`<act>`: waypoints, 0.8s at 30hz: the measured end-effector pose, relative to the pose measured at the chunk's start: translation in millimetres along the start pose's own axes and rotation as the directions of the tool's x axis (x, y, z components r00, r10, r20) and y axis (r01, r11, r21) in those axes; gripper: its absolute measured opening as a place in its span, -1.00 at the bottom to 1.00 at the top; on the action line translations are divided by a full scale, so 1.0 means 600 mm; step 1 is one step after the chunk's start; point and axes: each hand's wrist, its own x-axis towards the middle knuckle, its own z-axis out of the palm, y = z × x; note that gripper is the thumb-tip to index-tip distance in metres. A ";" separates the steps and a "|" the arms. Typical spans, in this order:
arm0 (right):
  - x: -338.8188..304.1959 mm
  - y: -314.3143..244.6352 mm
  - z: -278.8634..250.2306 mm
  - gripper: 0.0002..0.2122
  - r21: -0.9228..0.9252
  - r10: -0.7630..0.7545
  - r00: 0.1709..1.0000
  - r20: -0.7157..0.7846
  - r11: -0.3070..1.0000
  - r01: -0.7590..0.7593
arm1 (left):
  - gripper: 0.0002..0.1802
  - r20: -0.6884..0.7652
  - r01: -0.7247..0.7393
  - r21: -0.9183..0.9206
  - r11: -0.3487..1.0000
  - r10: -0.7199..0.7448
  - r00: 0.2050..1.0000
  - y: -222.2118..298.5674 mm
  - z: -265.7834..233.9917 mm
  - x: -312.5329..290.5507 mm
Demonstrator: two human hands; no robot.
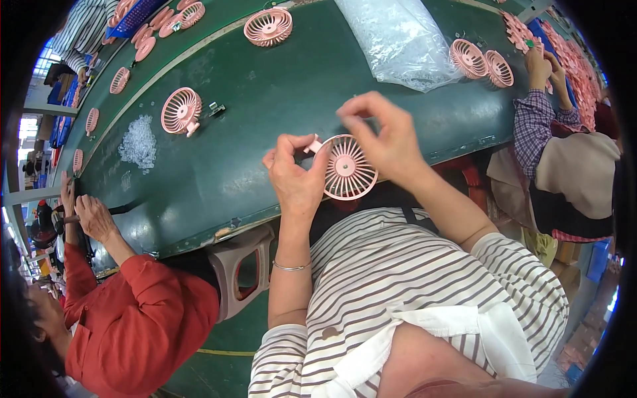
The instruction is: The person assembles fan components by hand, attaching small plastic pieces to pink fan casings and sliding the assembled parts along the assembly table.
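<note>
Close to my body, at the table's near edge, my left hand [298,174] grips a round pink fan housing [345,167] by the short stem at its upper left. The housing has thin radial ribs and a small hub, and its ribbed face is turned up. Just above its upper right rim is my right hand [388,136], slightly blurred, with thumb and forefinger curled close together. Whatever is between those fingertips is too small to make out. Farther left on the table lies another pink fan housing [181,111] beside a small dark part with metal [215,109].
A pile of small clear pieces [138,142] lies on the green table [225,152]. A clear plastic bag [401,43] and more pink housings [468,60] are at the back. A co-worker in red [142,318] sits left; another in a checked sleeve [533,129] works right.
</note>
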 end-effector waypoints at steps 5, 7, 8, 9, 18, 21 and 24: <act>-0.027 0.019 0.021 -0.90 0.050 0.037 0.999 0.022 0.998 -0.038 | -0.63 -0.024 0.009 -0.079 0.997 -0.011 1.000 0.032 0.012 -0.002; -0.029 0.026 0.022 -0.92 0.077 0.044 0.999 -0.027 0.996 -0.042 | -0.63 0.012 0.019 -0.079 0.997 -0.018 1.000 0.046 0.010 -0.004; -0.030 0.029 0.021 -0.93 0.117 0.075 0.995 -0.060 0.991 -0.068 | -0.63 0.047 0.030 -0.076 0.997 -0.027 0.999 0.055 0.007 -0.006; -0.031 0.033 0.020 -0.93 0.158 0.107 0.990 -0.092 0.983 -0.092 | -0.63 0.096 0.125 -0.105 0.987 -0.115 0.989 0.069 0.004 -0.011; -0.009 0.014 -0.020 -0.85 0.497 0.427 0.890 0.163 0.743 -0.448 | -0.65 0.023 0.080 -0.373 0.925 -0.077 0.997 0.037 0.021 -0.025; -0.006 0.008 -0.026 -0.84 0.518 0.442 0.876 0.194 0.712 -0.474 | -0.65 -0.006 0.052 -0.327 0.944 -0.057 0.998 0.060 0.021 -0.030; -0.007 0.017 -0.034 -0.83 0.455 0.433 0.856 0.282 0.725 -0.517 | -0.66 -0.002 -0.010 -0.260 0.966 0.010 1.000 0.066 0.016 -0.033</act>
